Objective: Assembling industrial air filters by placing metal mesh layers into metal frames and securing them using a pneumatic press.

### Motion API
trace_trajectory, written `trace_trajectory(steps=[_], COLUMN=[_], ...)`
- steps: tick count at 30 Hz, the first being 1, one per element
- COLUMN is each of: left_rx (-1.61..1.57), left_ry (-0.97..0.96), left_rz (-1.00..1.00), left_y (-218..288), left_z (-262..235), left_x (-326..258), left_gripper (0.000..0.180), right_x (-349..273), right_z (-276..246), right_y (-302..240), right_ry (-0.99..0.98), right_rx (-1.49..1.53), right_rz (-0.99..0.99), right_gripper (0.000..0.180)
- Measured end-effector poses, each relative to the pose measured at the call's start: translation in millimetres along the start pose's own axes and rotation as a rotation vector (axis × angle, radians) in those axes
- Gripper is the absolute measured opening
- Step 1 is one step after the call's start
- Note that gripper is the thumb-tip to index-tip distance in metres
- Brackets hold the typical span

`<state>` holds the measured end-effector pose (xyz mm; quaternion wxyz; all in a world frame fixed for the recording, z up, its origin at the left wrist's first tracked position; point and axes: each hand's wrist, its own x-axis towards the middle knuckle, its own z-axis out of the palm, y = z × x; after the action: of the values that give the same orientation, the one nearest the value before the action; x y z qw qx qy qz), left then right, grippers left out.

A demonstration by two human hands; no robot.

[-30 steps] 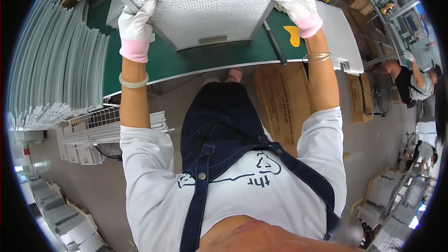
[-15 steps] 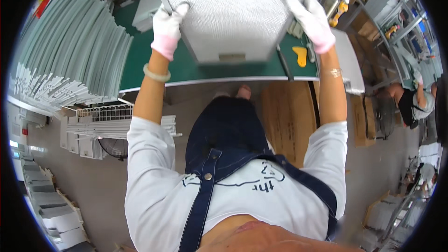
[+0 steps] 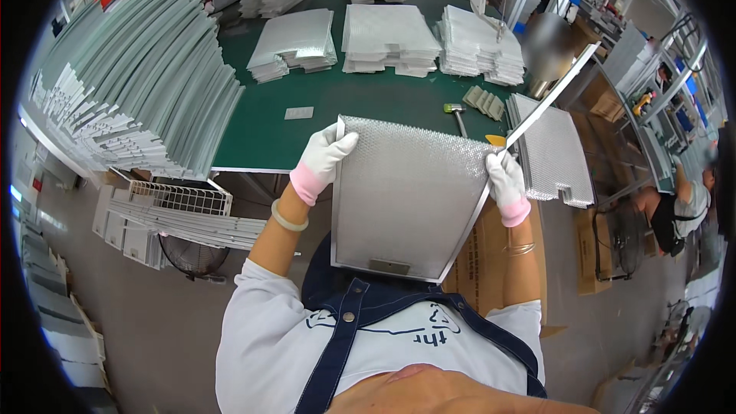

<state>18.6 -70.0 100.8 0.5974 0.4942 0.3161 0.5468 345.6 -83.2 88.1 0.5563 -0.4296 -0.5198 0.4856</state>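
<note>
Navy overalls [image 3: 368, 291]: nearest, worn over a white shirt [image 3: 261, 330]; the panel's lower edge lies in front of them.
Mesh panel [image 3: 406, 199]: silver, metal edging down both sides and along the bottom, a small plate [image 3: 389, 267] near its lower edge; held tilted in front of the person, at the table's near side.
Left hand [image 3: 326, 157]: white glove with pink cuff, clamped on the panel's upper left corner, thumb over the face.
Right hand [image 3: 506, 184]: gloved alike, well apart from the left, clamped on the upper right corner.
Pale strip [image 3: 553, 94]: slants up and outward from the right hand; whether it is gripped too, I cannot tell.
Cardboard box [image 3: 491, 253]: below, partly behind the panel.
Green table [image 3: 337, 100]: beyond the panel, bearing a white card [image 3: 299, 113], a hammer [image 3: 456, 110], a partly hidden yellow scraper [image 3: 496, 140] and beige blocks [image 3: 484, 102].
Long strips [image 3: 146, 84]: massed at the left.
Mesh sheets [image 3: 391, 31]: stacked in piles farther back.
</note>
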Motion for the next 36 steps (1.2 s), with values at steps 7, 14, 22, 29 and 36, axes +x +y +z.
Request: trace_trajectory(steps=[7, 14, 22, 29, 36], left_rx=[0.158, 0.295, 0.149, 0.106, 0.101], left_ry=[-0.048, 0.044, -0.042, -0.041, -0.068], left_rz=[-0.044, -0.047, -0.129, -0.147, -0.151], left_y=[-7, -41, -65, -73, -79], left_z=[11, -10, -14, -20, -18], left_x=[2, 9, 25, 25, 35], left_gripper=[0.022, 0.024, 0.023, 0.024, 0.023], right_x=[-22, -22, -3, 12, 28], right_z=[-9, -13, -39, -36, -30], right_y=[29, 23, -12, -42, -50], right_ry=[-0.039, -0.149, -0.095, -0.327, -0.514], right_rx=[-0.007, -0.137, -0.162, -0.425, -0.735], right_rz=[0.122, 0.262, 0.066, 0.258, 0.309], right_gripper=[0.011, 0.018, 0.041, 0.034, 0.036])
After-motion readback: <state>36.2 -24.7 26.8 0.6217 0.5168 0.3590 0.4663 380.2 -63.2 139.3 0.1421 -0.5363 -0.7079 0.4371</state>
